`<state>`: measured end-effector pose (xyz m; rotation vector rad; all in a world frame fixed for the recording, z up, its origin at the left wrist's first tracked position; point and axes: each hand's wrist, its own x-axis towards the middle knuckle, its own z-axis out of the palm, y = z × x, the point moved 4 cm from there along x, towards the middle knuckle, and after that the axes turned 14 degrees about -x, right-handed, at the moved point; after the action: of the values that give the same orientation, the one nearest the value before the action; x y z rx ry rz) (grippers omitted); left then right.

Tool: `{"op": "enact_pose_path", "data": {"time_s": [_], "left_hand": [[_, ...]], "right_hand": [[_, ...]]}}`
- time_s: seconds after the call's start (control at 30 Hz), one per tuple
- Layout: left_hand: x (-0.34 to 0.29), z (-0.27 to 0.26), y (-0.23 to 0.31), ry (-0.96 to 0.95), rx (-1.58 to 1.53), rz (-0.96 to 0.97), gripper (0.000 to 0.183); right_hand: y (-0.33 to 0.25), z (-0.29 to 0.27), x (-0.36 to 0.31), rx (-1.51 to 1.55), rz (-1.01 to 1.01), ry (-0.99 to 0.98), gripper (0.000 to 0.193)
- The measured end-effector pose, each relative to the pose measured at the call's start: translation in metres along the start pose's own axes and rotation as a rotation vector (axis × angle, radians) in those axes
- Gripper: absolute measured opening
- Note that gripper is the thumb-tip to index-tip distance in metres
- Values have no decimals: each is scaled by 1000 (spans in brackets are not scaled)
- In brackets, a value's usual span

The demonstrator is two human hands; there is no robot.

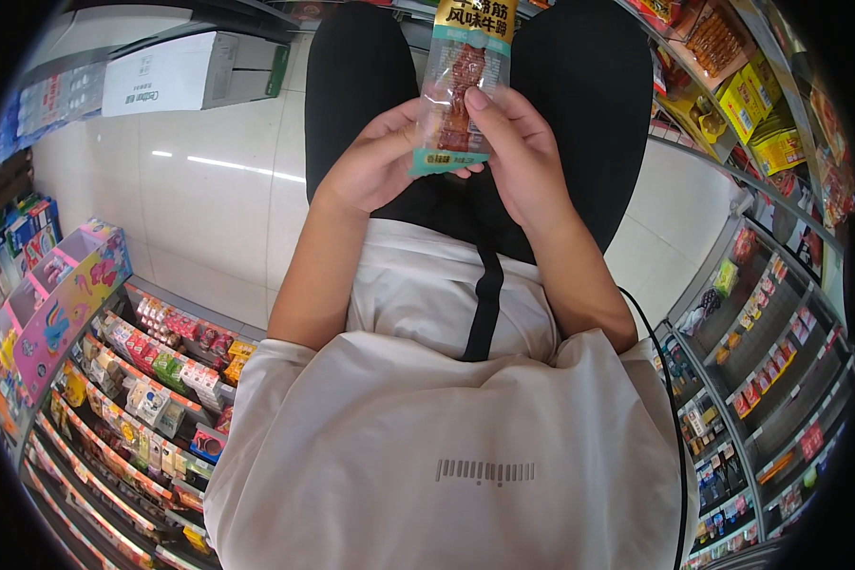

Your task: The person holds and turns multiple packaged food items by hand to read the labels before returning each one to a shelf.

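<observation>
Between both hands I hold a snack packet (467, 68), a narrow clear pouch with a gold top and teal bands. Reddish-brown meat pieces show through its window. My left hand (375, 157) is closed on the packet's lower left side, its fingertips partly hidden behind it. On the other side my right hand (518, 142) grips it, with the thumb pressed flat on the front and the fingers behind. The packet is upright, above my lap and between my dark-clad knees; its top runs to the picture's upper edge.
A white carton (185, 71) stands at the far left beside plastic-wrapped bottles (62, 100). Snack bags (746, 95) fill a rack at the far right. Stocked shelves (152, 408) lie near left, below a pink display box (62, 294); more shelves (750, 380) stand near right. A black cable (670, 380) runs down my right side.
</observation>
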<state>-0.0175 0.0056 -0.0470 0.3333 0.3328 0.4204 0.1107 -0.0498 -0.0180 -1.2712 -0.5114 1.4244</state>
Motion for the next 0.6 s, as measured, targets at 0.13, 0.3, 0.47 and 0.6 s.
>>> {"op": "enact_pose_path", "data": {"time_s": [0.13, 0.3, 0.47, 0.6], "left_hand": [[0, -3, 7, 50, -115, -7, 46], [-2, -13, 3, 133, 181, 88, 37], [-7, -7, 6, 234, 447, 222, 28], [-11, -10, 7, 252, 448, 234, 28]], "right_hand": [[4, 4, 6, -30, -3, 25, 24], [10, 6, 12, -91, -56, 101, 23], [14, 8, 15, -109, -48, 44, 24], [11, 12, 15, -131, -9, 3, 24]]}}
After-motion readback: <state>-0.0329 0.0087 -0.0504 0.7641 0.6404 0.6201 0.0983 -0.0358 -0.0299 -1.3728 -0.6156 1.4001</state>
